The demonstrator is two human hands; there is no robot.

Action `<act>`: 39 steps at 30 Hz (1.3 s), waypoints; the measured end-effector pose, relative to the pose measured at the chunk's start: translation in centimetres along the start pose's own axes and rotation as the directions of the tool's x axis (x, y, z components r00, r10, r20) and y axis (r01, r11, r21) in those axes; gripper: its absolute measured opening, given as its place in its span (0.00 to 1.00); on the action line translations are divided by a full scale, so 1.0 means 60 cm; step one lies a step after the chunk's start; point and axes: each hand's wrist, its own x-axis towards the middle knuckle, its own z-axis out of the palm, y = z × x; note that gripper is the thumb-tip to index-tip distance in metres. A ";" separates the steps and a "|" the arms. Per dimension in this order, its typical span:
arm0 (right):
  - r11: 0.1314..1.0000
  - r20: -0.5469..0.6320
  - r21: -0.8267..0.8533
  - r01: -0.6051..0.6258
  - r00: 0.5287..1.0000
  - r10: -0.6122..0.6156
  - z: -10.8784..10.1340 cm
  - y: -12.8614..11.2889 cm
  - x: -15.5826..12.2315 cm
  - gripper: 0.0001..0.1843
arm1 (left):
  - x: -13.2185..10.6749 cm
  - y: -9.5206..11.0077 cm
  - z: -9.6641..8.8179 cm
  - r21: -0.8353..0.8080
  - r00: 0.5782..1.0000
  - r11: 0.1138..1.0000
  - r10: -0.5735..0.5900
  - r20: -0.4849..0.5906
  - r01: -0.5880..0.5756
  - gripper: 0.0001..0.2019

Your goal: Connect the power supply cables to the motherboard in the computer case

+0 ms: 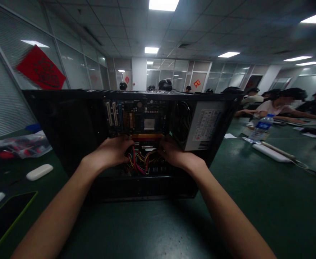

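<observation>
A black computer case (74, 118) stands open toward me on the table, its motherboard (156, 108) showing inside. Across the lower board runs a long orange-and-red memory module (147, 137). My left hand (117, 148) has its curled fingers at the module's left end. At the opposite end, my right hand (171, 149) is closed, its fingertips partly hidden in shadow. Red, yellow and black power cables (141, 162) loop between and below both hands. To the right of the board sits the power supply (205, 124), with its label and round fan facing out.
On the left of the green table (152, 226) are a plastic bag (20, 145), a white oval case (39, 172) and a dark phone-like slab (9, 219). A water bottle (262, 127) and a white bar (272, 153) lie right. Other people sit beyond.
</observation>
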 end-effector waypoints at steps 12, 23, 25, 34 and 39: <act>0.995 0.014 -0.037 0.088 0.996 -0.088 0.013 0.014 0.005 0.16 | -0.002 0.011 0.004 0.075 0.999 0.997 -0.034 -0.002 0.034 0.24; 0.999 0.024 -0.051 0.001 1.000 0.000 0.017 0.009 0.011 0.12 | 0.001 0.015 0.001 0.141 1.000 0.990 -0.030 0.006 0.028 0.23; 0.999 0.033 -0.049 0.001 0.999 0.001 0.015 0.006 0.014 0.12 | 0.003 0.019 -0.001 0.173 0.998 0.984 -0.051 0.032 0.045 0.24; 0.998 0.038 -0.057 -0.024 0.999 0.026 0.005 -0.002 0.025 0.11 | 0.008 0.016 0.007 0.190 0.996 0.980 -0.069 0.048 0.059 0.27; 0.997 0.010 -0.071 0.002 1.000 -0.001 0.015 0.007 0.033 0.10 | 0.009 0.012 0.011 0.119 0.997 0.991 -0.069 0.028 0.065 0.28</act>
